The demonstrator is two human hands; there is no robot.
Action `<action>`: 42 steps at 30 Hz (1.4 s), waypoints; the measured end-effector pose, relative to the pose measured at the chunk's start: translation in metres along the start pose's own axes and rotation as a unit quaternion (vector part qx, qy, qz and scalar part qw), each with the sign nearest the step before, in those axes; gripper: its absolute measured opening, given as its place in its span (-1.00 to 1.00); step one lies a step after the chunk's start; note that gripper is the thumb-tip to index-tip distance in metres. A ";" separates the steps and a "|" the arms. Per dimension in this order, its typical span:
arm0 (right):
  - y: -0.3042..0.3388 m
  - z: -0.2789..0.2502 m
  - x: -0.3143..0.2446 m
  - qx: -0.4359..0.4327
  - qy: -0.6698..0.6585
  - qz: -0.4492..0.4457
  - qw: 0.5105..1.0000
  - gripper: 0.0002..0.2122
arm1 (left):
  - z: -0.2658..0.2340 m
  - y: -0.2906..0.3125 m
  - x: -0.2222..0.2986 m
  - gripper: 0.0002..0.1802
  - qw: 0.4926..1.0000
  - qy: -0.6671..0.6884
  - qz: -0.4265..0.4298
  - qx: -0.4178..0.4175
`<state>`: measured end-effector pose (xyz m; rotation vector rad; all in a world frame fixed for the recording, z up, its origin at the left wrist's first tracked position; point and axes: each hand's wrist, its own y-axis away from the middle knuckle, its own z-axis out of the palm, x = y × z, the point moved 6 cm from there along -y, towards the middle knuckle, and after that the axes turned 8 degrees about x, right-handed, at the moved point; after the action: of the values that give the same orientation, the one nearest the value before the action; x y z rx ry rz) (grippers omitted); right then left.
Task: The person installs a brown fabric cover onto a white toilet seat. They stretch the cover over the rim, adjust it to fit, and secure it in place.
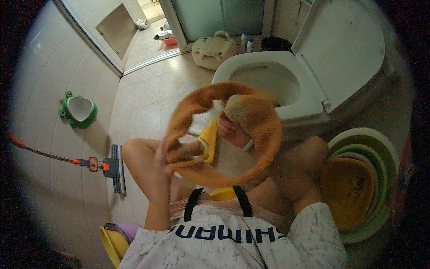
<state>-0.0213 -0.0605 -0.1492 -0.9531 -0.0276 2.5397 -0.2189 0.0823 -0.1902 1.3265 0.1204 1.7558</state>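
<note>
An orange, fuzzy, ring-shaped toilet seat cover (210,177) is held up above my lap. My left hand (164,162) is closed round its left side, slightly blurred. Through the ring's opening shows my right hand (232,131), with a pale band on the wrist. Its bent fingers grip a beige, rough-textured, rounded thing (235,107) by the ring's upper inner edge; a white piece sticks out beside it. I cannot tell what kind of thing this is. Just beyond the ring stands a white toilet (314,109), its lid (347,45) raised.
Nested basins (365,134) stand at the right, with yellow and purple basins (112,244) at lower left. A squeegee mop (117,168) leans by the left wall, below a green frog-shaped potty (80,110). A cream bag-like thing (214,50) and bottles (249,45) lie beyond.
</note>
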 end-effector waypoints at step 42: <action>0.100 0.286 -0.101 -0.338 0.024 -0.215 0.916 -0.83 | -0.102 0.060 0.092 -0.73 0.992 -0.035 0.118 0.032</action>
<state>-0.1727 -0.1546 0.1162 -1.0906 -1.0408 2.0979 -0.3379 0.1533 -0.1328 1.4975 -0.0201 1.9134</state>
